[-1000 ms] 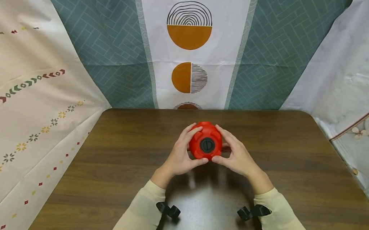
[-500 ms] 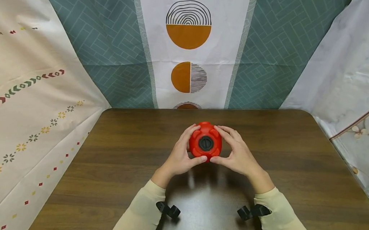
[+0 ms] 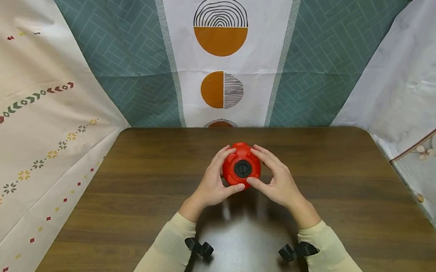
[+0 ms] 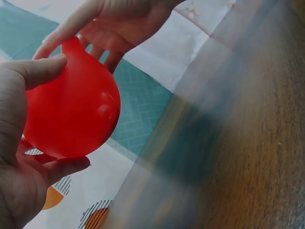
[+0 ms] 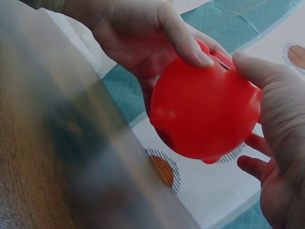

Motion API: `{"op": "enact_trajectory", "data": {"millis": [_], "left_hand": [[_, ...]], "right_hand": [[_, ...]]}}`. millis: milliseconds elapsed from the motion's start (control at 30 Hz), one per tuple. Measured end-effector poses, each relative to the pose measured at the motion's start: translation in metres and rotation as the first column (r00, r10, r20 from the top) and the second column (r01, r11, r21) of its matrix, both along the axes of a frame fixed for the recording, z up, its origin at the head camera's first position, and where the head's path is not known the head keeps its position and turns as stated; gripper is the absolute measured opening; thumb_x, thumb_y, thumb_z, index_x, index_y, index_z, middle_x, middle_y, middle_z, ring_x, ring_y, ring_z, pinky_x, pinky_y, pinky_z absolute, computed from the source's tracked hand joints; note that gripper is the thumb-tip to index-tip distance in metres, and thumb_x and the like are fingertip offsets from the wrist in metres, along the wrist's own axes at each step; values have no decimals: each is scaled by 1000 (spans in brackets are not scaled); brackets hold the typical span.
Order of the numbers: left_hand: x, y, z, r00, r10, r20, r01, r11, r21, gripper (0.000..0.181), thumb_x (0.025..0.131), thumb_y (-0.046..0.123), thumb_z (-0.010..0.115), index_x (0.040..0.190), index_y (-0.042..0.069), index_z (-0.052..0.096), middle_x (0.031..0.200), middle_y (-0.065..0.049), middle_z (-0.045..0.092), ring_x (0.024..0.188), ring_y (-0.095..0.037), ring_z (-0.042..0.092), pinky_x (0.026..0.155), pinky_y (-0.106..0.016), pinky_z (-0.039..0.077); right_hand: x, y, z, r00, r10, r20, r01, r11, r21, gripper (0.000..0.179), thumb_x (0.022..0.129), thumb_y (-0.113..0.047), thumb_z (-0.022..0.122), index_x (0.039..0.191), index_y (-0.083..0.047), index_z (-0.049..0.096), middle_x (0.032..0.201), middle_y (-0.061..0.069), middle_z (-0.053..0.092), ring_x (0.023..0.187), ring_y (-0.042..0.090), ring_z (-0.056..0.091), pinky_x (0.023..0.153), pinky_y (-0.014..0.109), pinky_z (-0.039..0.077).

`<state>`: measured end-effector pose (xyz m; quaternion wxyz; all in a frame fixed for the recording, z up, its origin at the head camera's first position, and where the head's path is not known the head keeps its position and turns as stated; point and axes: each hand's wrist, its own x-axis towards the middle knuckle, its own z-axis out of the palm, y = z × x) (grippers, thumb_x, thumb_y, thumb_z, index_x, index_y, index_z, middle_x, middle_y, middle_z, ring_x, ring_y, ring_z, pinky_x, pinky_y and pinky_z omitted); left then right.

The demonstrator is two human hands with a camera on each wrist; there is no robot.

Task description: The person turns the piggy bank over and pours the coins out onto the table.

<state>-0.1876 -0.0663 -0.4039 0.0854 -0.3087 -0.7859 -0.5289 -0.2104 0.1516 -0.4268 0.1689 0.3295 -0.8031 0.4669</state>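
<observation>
At frame centre, the left hand [image 3: 212, 186] and right hand [image 3: 284, 185] are gripping a red ball [image 3: 241, 168], half-curled around it. They are holding it above the tabletop [image 3: 131, 206].

Ball [image 3: 242, 168] between left hand [image 3: 211, 188] and right hand [image 3: 284, 188] — table [image 3: 131, 206] below, cloth [image 3: 259, 71] behind.

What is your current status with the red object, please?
Left hand and right hand both holding the red object. Object raised off the wooden table, its black disc facing the head camera. No obstruction seen around it.
</observation>
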Motion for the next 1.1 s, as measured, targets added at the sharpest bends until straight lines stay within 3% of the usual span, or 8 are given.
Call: {"op": "enact_trajectory", "data": {"millis": [200, 433, 533, 733, 967, 1100], "left_hand": [[0, 2, -1, 1000, 1, 4, -1, 1000, 0, 77, 77, 6, 77, 140, 1, 34, 151, -25, 23, 132, -36, 37, 92, -40, 51], [1, 4, 0, 1000, 26, -5, -26, 1000, -16, 77, 75, 6, 78, 139, 1, 35, 149, -27, 25, 133, -38, 34, 94, -44, 49], [-1, 5, -5, 999, 42, -21, -43, 999, -23, 78, 74, 6, 80, 139, 2, 36, 149, -26, 25, 134, -38, 32, 95, -45, 48], [-18, 2, -33, 995, 77, -55, -80, 995, -52, 85, 73, 20, 84, 142, 16, 36, 154, -12, 23, 137, -28, 30, 95, -41, 48], [-22, 0, -39, 990, 84, -111, -89, 995, -47, 82, 74, 29, 83, 142, 22, 37, 153, -12, 26, 138, -23, 29, 97, -39, 48], [-23, 2, -40, 987, 89, -131, -97, 994, -54, 82, 74, 29, 83, 141, 21, 38, 153, -13, 27, 139, -23, 28, 98, -40, 47]], "right_hand": [[3, -5, 0, 1000, -28, -9, 28, 999, -39, 55, 78, -14, 80, 129, -17, 59, 146, 3, 44, 129, 24, 47, 93, 51, 48], [7, -13, 0, 997, -70, -18, 68, 994, -83, 28, 77, -11, 80, 102, -14, 69, 144, 5, 46, 123, 28, 53, 90, 46, 51], [8, -17, -3, 995, -97, -25, 94, 992, -85, 20, 78, -11, 80, 95, -14, 70, 145, 3, 46, 122, 28, 54, 90, 45, 52], [10, -23, -7, 985, -158, -66, 150, 982, -116, 18, 78, -10, 80, 95, -11, 74, 144, 4, 47, 122, 28, 54, 92, 44, 50], [12, -29, -8, 966, -222, -132, 197, 964, -176, 22, 74, -8, 83, 94, -5, 77, 136, 12, 54, 120, 31, 56, 96, 33, 47], [12, -30, -8, 956, -260, -139, 232, 954, -188, 19, 73, -9, 84, 90, -4, 77, 134, 10, 57, 118, 29, 58, 96, 27, 46]]}}
